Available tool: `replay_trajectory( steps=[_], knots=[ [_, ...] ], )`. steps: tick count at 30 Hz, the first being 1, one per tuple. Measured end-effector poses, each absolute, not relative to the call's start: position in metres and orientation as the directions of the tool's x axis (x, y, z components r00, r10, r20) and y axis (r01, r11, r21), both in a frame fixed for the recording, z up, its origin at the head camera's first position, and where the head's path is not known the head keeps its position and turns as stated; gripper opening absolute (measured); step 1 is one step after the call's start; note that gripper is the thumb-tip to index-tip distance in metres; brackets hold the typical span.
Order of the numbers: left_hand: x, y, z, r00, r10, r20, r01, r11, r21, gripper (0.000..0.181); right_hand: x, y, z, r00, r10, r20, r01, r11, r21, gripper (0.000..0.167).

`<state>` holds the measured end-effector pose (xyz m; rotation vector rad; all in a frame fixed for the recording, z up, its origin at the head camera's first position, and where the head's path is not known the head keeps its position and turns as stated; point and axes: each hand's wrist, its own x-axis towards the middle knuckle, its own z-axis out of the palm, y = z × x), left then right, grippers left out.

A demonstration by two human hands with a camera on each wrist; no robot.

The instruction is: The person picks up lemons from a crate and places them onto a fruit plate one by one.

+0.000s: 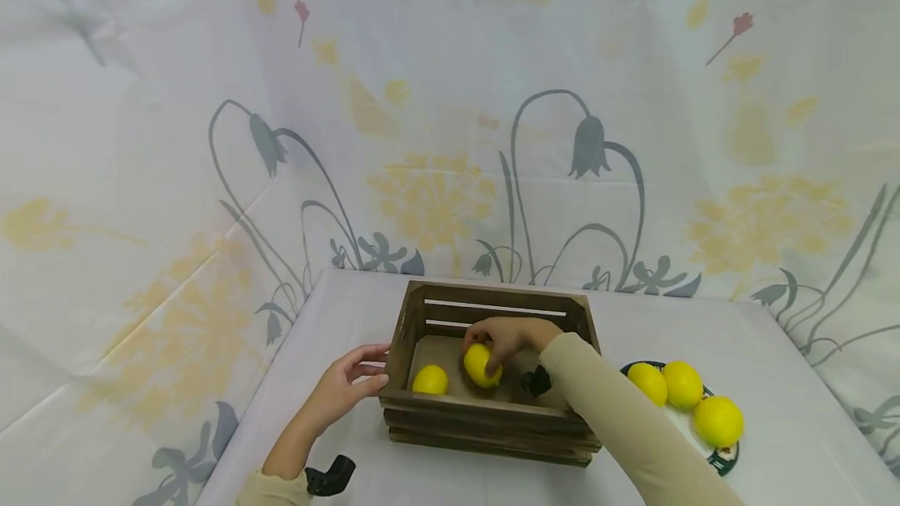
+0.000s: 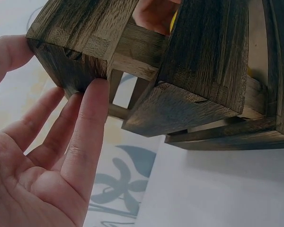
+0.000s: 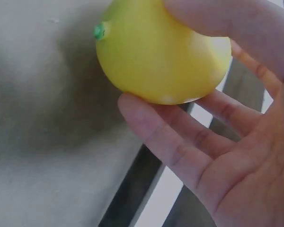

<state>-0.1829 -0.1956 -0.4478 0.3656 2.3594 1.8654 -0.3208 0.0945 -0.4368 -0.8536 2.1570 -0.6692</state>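
Inside a brown slatted wooden crate (image 1: 485, 411), my right hand (image 1: 513, 338) holds a yellow lemon (image 1: 482, 365) between thumb and fingers. In the right wrist view this lemon (image 3: 156, 56) has a small green tip, and the fingers (image 3: 165, 146) touch its lower side. The crate's floor lies below it. Another lemon (image 1: 430, 379) rests in the crate's front left corner. My left hand (image 1: 344, 385) touches the crate's left end with extended fingers. The left wrist view shows its fingertips (image 2: 95, 94) against the dark wood (image 2: 68, 61) at the corner.
Right of the crate, a plate with a dark patterned rim (image 1: 724, 461) bears three lemons (image 1: 718, 422), partly behind my right forearm. A white cloth (image 1: 337, 443) covers the table. Floral fabric (image 1: 450, 100) hangs behind it. Each wrist carries a black camera mount (image 1: 330, 476).
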Motion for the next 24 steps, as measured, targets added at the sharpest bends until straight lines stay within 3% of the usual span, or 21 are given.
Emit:
replay_trajectory(
  steps=[6,18,24],
  knots=[
    [-0.181,-0.195,-0.448,-0.967,0.25,0.056,0.116,0.231,0.966,0.049,-0.323,0.097,-0.43,-0.526,-0.81,-0.259,-0.482,0.535,-0.694,0.045],
    [-0.182,-0.195,-0.447,-0.962,0.267,0.063,0.123,0.216,0.969,0.048,-0.319,0.103,-0.415,-0.534,-0.845,-0.026,-0.456,0.314,-0.833,0.049],
    [-0.182,-0.195,-0.446,-0.962,0.268,0.055,0.115,0.214,0.97,0.049,-0.305,0.106,-0.398,-0.601,-0.797,0.059,-0.47,0.293,-0.833,0.049]
  ],
)
